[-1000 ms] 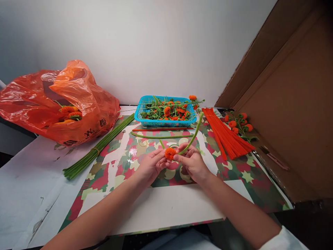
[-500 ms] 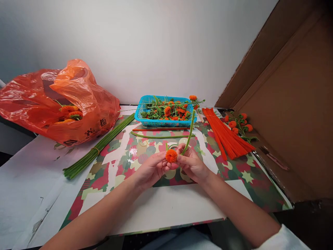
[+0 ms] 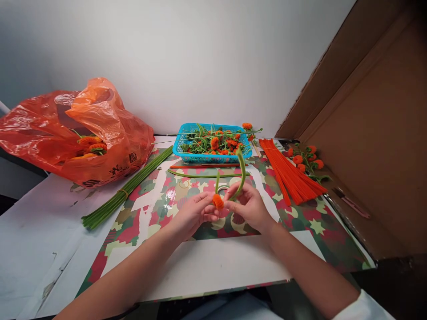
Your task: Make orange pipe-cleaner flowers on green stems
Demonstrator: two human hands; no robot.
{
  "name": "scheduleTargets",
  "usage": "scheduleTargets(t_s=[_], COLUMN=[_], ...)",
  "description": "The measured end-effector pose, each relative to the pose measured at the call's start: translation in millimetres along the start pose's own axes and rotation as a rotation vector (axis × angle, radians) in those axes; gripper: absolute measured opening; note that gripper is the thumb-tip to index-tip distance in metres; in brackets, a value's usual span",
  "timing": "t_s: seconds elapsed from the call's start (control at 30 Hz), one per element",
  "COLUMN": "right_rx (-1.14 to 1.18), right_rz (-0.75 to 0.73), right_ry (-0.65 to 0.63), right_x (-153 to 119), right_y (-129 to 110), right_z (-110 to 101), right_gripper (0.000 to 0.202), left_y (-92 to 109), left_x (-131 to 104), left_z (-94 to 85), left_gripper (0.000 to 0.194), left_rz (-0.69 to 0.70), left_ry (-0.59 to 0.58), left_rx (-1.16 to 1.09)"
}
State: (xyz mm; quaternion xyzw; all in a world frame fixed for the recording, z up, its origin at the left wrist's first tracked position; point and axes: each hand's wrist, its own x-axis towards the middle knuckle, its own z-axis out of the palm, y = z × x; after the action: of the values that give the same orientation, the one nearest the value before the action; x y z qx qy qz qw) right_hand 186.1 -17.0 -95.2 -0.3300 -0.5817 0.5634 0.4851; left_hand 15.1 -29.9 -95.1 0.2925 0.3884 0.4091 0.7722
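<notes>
Between my two hands, over the middle of the mat, is a small orange pipe-cleaner flower [image 3: 218,201], turned side-on. My left hand [image 3: 196,214] pinches the flower from the left with thumb and fingertips. A green pipe cleaner [image 3: 241,171] curves up out of my right hand [image 3: 249,207], whose thumb and fingers are closed on it close to the flower's right side. Another short green end [image 3: 217,182] sticks up behind the orange head. Where the green pieces meet the flower is hidden by my fingers. A roll of tape [image 3: 223,190] lies just behind my hands.
A blue basket [image 3: 213,158] of orange flowers and green stems stands at the back. Left are an orange plastic bag [image 3: 133,129] and a green pipe-cleaner bundle [image 3: 130,189]. Orange pipe cleaners [image 3: 290,173], finished flowers [image 3: 312,157] and a pink-handled tool [image 3: 353,206] lie right.
The flower has turned from facing me to side-on. The green pipe cleaner in my right hand now bends more and leans left, and the short green end shows more.
</notes>
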Motion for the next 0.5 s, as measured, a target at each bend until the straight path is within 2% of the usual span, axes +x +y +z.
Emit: scheduleTargets(t_s=[0.07,0.17,0.37,0.5], right_rx=[-0.255,-0.44,-0.323,-0.347], right_rz=[-0.141,-0.286,-0.281,-0.343], right_ry=[0.103,0.1,0.058,0.054], right_x=[-1.5,-3.7,-3.4,-0.9], right_y=[-1.4,-0.6,0.5,-1.7], right_z=[-0.3,0.8,0.3,0.4], right_gripper=[0.013,0.005,0.007,0.013], left_y=[-0.6,-2.1,1.4,4.2], left_x=[0.6,-0.5,-6.1,-7.7], left_z=[0.2,-0.4,-3.4,-3.9], left_gripper=[0.037,0.042,0.029,0.032], left_rz=[0.057,0.108,0.19,0.185], left_ry=[0.064,0.024,-0.148,-0.24], left_rx=[0.027,0.092,0.373,0.491])
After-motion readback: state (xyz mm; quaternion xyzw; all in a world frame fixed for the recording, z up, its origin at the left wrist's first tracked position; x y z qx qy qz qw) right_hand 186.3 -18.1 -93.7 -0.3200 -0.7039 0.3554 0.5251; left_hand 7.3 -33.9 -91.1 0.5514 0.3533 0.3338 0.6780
